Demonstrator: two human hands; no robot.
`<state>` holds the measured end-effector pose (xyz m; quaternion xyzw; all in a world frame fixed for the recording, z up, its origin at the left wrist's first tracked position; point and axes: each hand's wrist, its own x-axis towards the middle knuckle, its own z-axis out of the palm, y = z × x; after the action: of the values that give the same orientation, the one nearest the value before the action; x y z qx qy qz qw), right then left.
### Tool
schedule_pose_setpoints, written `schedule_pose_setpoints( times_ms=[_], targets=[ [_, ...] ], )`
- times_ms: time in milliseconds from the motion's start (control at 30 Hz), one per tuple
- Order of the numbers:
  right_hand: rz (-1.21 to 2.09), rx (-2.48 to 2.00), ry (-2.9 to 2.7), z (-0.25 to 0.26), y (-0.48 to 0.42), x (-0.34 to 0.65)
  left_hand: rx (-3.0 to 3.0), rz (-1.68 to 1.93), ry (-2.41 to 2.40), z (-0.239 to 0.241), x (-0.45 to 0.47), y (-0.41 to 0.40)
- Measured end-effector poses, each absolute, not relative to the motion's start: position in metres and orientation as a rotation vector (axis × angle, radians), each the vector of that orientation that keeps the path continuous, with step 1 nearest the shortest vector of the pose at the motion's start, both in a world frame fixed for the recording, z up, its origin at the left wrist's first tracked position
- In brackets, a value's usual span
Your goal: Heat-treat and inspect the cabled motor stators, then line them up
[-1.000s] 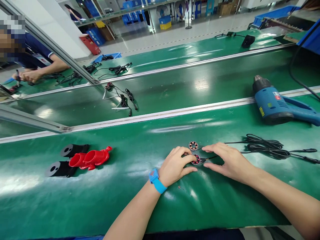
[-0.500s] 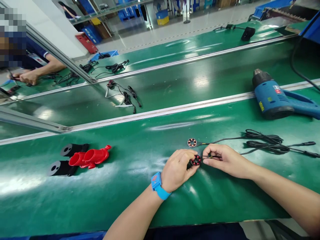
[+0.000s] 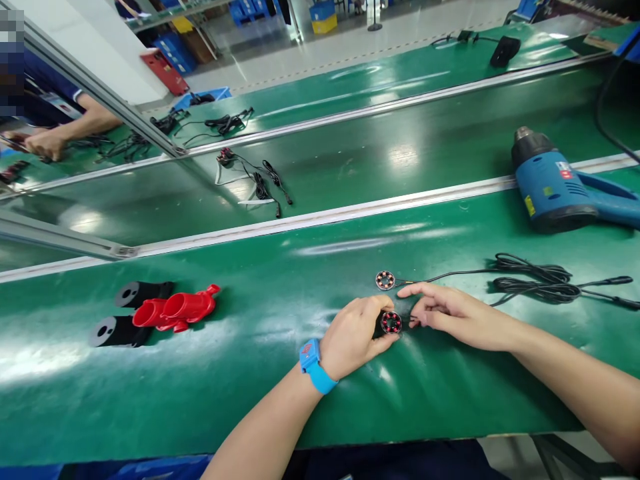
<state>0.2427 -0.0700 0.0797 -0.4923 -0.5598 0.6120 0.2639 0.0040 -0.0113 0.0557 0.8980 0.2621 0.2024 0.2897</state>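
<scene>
My left hand (image 3: 356,333), with a blue band on its wrist, is closed round a small black round part. On that part's right-facing end shows a ring board (image 3: 391,323) dotted with red. My right hand (image 3: 457,317) is just to the right. Its index finger stretches toward the left while the thumb and a curled finger pinch a thin black cable (image 3: 413,321) beside the part; the palm hides much of this cable. Behind the hands lies a second ring board (image 3: 385,280) with copper-coloured pieces, joined to its own cable (image 3: 465,272).
Two cable bundles (image 3: 537,291) lie at right, below a blue heat gun (image 3: 557,190). Red housings (image 3: 183,309) and black cylinders (image 3: 120,331) are grouped at left. A metal rail (image 3: 320,220) crosses behind. Another person's hand (image 3: 47,143) works at far left.
My right index finger has lifted off the cable and stretched out to the left. The ring board in my left hand has turned to face me more. The view has shifted slightly.
</scene>
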Motion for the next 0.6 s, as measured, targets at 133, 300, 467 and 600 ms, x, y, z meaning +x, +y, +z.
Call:
schedule_pose_setpoints(
  times_ms=[133,300,467,600],
  targets=[
    [1.298,-1.427,-1.694,0.084,-0.074,0.251,2.233,0.493,0.667,0.066,-0.001,-0.001],
    [0.958,-1.496,-1.946,0.087,-0.076,0.252,2.229,0.514,0.657,0.074,-0.003,0.007],
    [0.73,-1.392,-2.166,0.081,-0.077,0.242,2.288,0.47,0.589,0.071,-0.004,0.008],
    [0.66,-1.397,-2.182,0.076,-0.078,0.241,2.32,0.435,0.56,0.07,-0.005,0.008]
  ],
)
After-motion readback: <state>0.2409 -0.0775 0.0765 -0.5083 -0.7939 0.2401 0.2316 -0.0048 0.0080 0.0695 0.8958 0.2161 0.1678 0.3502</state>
